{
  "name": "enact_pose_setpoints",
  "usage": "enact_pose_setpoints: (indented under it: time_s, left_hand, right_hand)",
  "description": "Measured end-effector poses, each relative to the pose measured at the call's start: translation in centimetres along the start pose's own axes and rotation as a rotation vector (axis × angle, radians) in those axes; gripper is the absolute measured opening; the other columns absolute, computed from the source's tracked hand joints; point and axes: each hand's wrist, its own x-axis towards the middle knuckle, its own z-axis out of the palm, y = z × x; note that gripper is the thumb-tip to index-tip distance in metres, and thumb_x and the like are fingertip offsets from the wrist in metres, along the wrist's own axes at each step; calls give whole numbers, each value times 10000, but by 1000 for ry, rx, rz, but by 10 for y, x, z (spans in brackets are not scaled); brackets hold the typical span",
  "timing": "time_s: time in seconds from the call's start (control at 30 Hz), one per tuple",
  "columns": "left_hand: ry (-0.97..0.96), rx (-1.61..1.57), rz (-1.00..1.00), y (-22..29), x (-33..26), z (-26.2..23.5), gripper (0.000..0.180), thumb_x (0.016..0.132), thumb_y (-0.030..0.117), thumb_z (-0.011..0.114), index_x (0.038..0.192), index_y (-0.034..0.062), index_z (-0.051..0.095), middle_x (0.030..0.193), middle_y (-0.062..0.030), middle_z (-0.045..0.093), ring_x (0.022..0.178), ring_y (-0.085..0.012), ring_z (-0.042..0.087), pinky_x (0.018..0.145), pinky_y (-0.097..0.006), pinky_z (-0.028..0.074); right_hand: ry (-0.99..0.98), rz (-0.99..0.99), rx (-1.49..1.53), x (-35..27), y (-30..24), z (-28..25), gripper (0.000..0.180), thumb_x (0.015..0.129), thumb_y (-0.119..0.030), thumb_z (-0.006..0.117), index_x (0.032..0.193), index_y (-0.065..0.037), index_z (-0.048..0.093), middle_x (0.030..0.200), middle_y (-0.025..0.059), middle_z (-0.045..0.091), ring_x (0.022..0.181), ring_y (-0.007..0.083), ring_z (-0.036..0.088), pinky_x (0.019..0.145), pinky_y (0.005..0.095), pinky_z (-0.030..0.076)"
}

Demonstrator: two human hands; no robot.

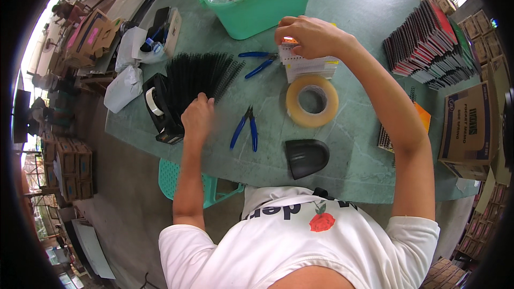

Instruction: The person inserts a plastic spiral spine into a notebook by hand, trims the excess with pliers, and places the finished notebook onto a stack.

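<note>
A thick bunch of black spiral binding coils (195, 75) fans out at the left of the table. My left hand (197, 118) is curled at its near end, fingertips closed against the coils; slight blur hides exactly how many they pinch. Farther off, right of centre, my right hand (310, 37) bends over a pile of white punched paper pads (310, 69), its fingers and thumb closed at the top pad's left edge. Blue-handled pliers (259, 63) lie open beside that pile. Another blue-handled pair of cutters (245, 131) rests between my arms.
A clear tape roll (311, 101) and a black curved plastic piece (308, 158) lie nearby. A black tape dispenser (159, 108) stands left, a green tub (262, 8) at the back. Spiral notebooks (428, 40) and a cardboard box (467, 126) are on the right. A green stool (170, 177) sits below.
</note>
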Motion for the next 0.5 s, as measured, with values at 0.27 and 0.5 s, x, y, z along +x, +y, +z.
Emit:
enact_pose_setpoints:
  time_s: [0.27, 0.5]
  left_hand:
    - [249, -638, -101, 1, 8, -25, 187, 865, 168, 642, 942, 11, 576, 668, -74, 597, 566, -153, 586, 544, -293, 470]
    - [122, -1588, 15, 14, 24, -65, 201, 816, 35, 696, 990, -12, 607, 839, -29, 604, 674, -68, 515, 554, -193, 403]
  right_hand:
    - [72, -18, 86, -1, 6, 1, 301, 744, -46, 682, 1012, -119, 566, 1075, 48, 567, 965, 284, 583, 788, 408, 491]
    - [11, 45, -112, 4, -7, 2, 348, 740, -72, 708, 1034, -155, 541, 1072, 28, 552, 991, 253, 565, 822, 393, 492]
